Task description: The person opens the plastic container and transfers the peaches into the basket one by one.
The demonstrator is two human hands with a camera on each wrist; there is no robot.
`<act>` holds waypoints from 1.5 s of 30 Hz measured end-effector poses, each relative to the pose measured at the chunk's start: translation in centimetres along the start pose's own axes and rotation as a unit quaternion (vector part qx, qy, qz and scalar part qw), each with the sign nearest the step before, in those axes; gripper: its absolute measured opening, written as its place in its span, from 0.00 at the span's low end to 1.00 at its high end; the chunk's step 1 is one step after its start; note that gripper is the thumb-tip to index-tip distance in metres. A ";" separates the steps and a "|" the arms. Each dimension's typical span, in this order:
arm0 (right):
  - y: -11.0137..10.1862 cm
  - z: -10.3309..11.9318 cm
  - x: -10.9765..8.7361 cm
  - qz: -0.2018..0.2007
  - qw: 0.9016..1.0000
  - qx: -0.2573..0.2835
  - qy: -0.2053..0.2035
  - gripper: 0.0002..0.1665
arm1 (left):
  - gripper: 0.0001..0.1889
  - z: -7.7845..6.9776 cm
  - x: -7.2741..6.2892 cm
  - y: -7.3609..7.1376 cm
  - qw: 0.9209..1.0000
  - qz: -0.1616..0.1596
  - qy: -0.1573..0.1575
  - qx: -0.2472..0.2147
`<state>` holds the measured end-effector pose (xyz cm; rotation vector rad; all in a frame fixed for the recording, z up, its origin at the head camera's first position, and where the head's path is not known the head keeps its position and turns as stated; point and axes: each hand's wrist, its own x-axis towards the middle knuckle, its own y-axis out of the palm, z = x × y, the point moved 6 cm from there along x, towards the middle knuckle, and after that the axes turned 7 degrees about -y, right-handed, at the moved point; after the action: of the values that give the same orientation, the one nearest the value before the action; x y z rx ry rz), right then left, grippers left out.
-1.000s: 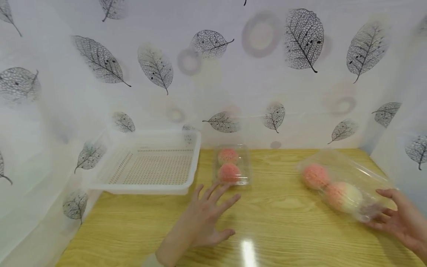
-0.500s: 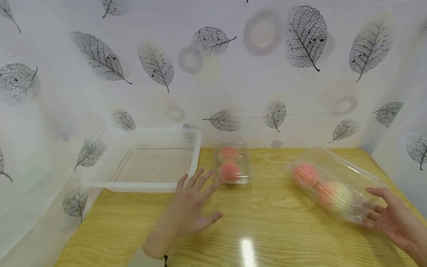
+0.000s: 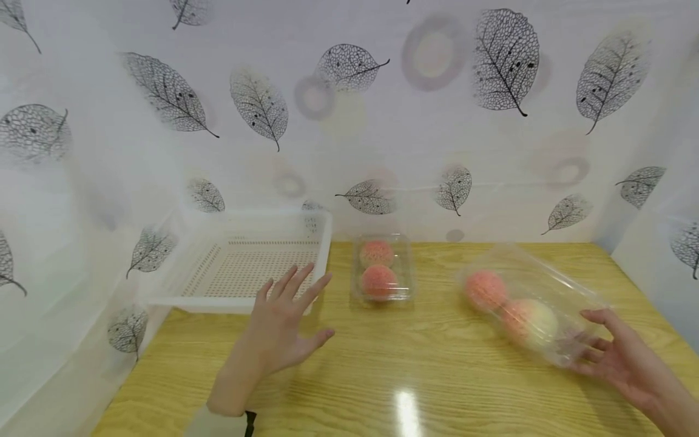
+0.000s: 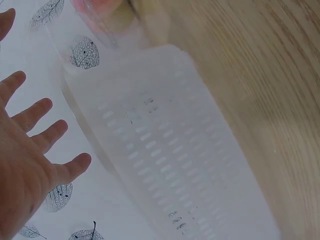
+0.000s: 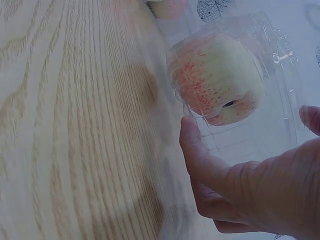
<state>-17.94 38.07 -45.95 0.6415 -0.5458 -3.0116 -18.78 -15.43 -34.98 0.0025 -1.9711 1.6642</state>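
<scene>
On the right of the head view, my right hand grips the near end of a clear plastic clamshell box. Two pink and cream peaches lie inside, a farther peach and a nearer peach. In the right wrist view the fingers curl under the box, with the thumb on the other side. My left hand holds nothing; its fingers are spread over the table, overlapping the near right corner of a white plastic basket in the head view.
A second clear box with two peaches stands at the back middle, just right of the basket. The wooden table ends at a white leaf-print curtain behind and at both sides.
The right hand has carried its box of peaches leftward over the table. The left hand has moved left, away from the back box towards the basket, fingers still spread.
</scene>
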 end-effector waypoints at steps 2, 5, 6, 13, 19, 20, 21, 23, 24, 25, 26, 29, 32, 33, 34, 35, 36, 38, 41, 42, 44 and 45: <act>0.4 -0.3 0.1 0.000 1.000 -0.003 0.003 0.11 | 0.46 0.3 -0.1 -0.1 1.000 0.005 -0.007 -0.001; 0.9 -0.5 0.3 -0.001 1.000 -0.023 0.010 0.13 | 0.46 0.7 -0.3 -0.1 1.000 0.011 -0.017 0.000; 1.0 -0.6 0.3 -0.001 0.999 -0.032 0.007 0.12 | 0.46 0.7 -0.3 -0.1 1.000 0.013 -0.019 -0.001; 1.9 -1.2 0.1 0.012 1.000 -0.018 0.011 0.06 | 0.46 1.0 -0.4 -0.3 1.000 0.008 -0.026 -0.008; 2.6 -1.1 0.1 0.006 0.998 -0.069 0.003 0.09 | 0.46 0.9 -0.3 -0.6 0.999 -0.020 -0.025 -0.022; 2.8 -1.0 0.1 0.004 0.997 -0.083 -0.001 0.11 | 0.46 0.9 -0.3 -0.7 0.999 -0.025 -0.023 -0.023; 2.9 -1.0 0.0 0.003 0.995 -0.098 -0.007 0.11 | 0.45 0.8 -0.3 -0.7 0.999 -0.029 -0.023 -0.024; 3.2 -0.7 -0.1 0.007 0.992 -0.128 -0.019 0.13 | 0.45 0.7 -0.2 -0.7 0.999 -0.040 -0.021 -0.025; 3.3 -0.6 -0.2 0.008 0.989 -0.146 -0.025 0.13 | 0.44 0.6 -0.2 -0.6 0.998 -0.046 -0.021 -0.024; 3.5 -0.5 -0.3 0.013 0.986 -0.162 -0.031 0.15 | 0.43 0.5 -0.1 -0.6 0.998 -0.052 -0.020 -0.026; 3.7 -0.4 -0.4 0.020 0.984 -0.172 -0.035 0.16 | 0.43 0.4 -0.1 -0.5 0.998 -0.059 -0.018 -0.028; 4.0 -0.3 -0.6 0.038 0.980 -0.191 -0.030 0.17 | 0.40 -0.1 0.0 -0.3 0.996 -0.082 -0.012 -0.042; 4.1 -0.3 -0.7 0.038 0.980 -0.194 -0.011 0.19 | 0.37 -0.6 0.2 -0.2 0.993 -0.102 -0.004 -0.065; 4.1 -0.4 -0.7 0.036 0.980 -0.198 -0.006 0.20 | 0.36 -0.8 0.2 -0.1 0.992 -0.107 -0.002 -0.073; 4.1 -0.3 -0.7 0.032 0.978 -0.206 -0.002 0.23 | 0.35 -0.9 0.3 -0.1 0.991 -0.111 0.001 -0.078; 4.1 -0.3 -0.7 0.027 0.977 -0.212 0.002 0.26 | 0.34 -1.1 0.4 0.0 0.990 -0.111 0.003 -0.084; 4.1 -0.3 -0.6 0.023 0.975 -0.219 0.006 0.28 | 0.33 -1.3 0.5 0.1 0.990 -0.111 0.006 -0.090; 4.1 -0.2 -0.6 0.015 0.972 -0.235 0.007 0.31 | 0.32 -1.6 0.6 0.3 0.989 -0.107 0.008 -0.100; 3.9 -0.1 -0.6 0.008 0.965 -0.263 0.006 0.33 | 0.31 -2.1 0.8 0.6 0.989 -0.098 0.011 -0.110; 3.8 0.0 -0.6 0.006 0.962 -0.273 0.004 0.33 | 0.31 -2.3 0.8 0.7 0.989 -0.098 0.012 -0.112; 3.7 0.1 -0.7 0.005 0.956 -0.292 0.002 0.35 | 0.30 -2.7 0.9 0.8 0.988 -0.098 0.015 -0.116; 3.7 0.1 -0.7 0.005 0.954 -0.300 0.003 0.36 | 0.30 -2.9 0.9 0.8 0.988 -0.099 0.019 -0.117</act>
<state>-17.53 34.71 -44.35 0.5866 0.3648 -2.9128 -18.67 -12.31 -35.10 0.0771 -2.0540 1.2921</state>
